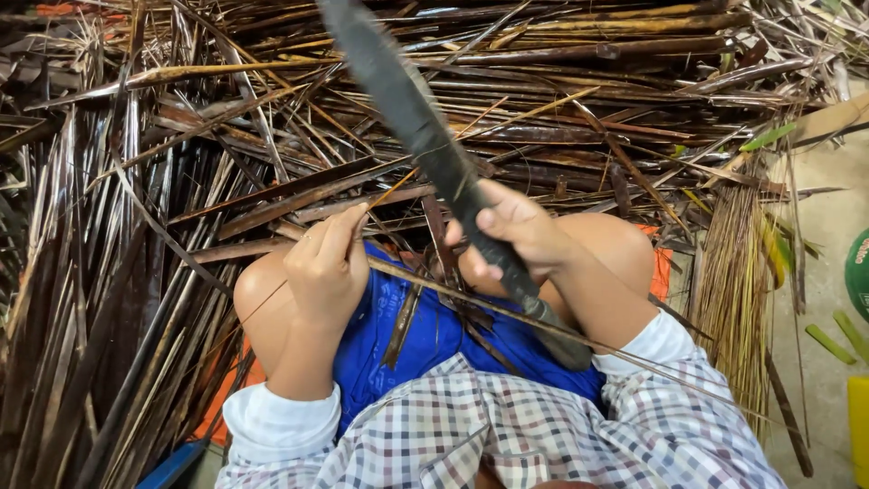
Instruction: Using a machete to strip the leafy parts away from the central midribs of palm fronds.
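My right hand (511, 237) grips the handle of a long dark knife (407, 109), whose blade points up and away from me over the pile. My left hand (328, 264) pinches one end of a thin palm-leaf rib (507, 314), a pale stick that runs from my fingers down to the right across my lap. The blade's base meets the stick near my right hand. Both hands rest over my knees, above a blue cloth (425, 340) on my lap. Dark leaf strips lie on the cloth.
A large heap of dry brown palm leaves (181, 181) fills the ground ahead and to my left. A bundle of stripped pale ribs (733, 281) lies at my right. Bare concrete floor (828, 217), green leaf bits, and a green and a yellow object are at the right edge.
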